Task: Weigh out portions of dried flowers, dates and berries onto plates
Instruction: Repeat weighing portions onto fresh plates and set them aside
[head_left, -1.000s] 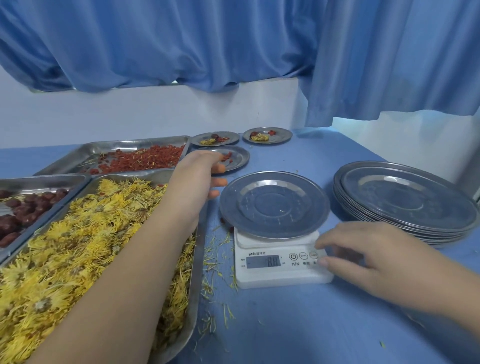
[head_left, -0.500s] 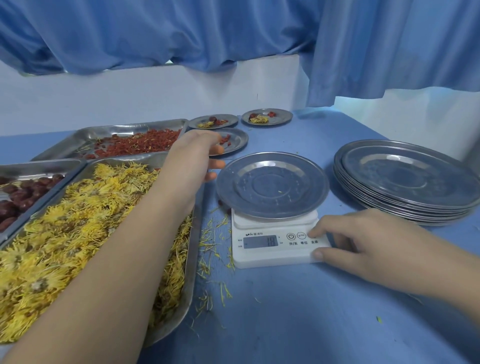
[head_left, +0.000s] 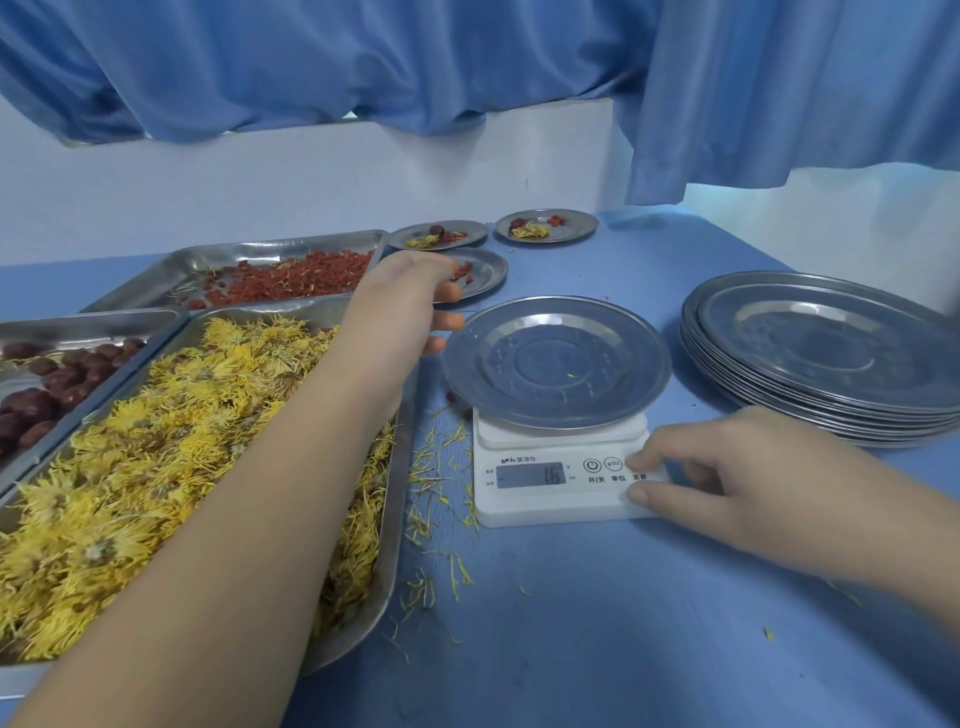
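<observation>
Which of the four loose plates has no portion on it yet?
The plate sitting on the scale: bare but for a stray petal. The three far plates all hold food.

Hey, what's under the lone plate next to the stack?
A white scale: its platform edge, display and buttons show in front. The plate covers most of the platform, so anything else there is hidden.

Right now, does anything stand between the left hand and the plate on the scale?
Nothing visible does. The left hand is just off the left rim of the plate on the scale. The right hand touches the scale's front right corner, clear of that path.
</observation>
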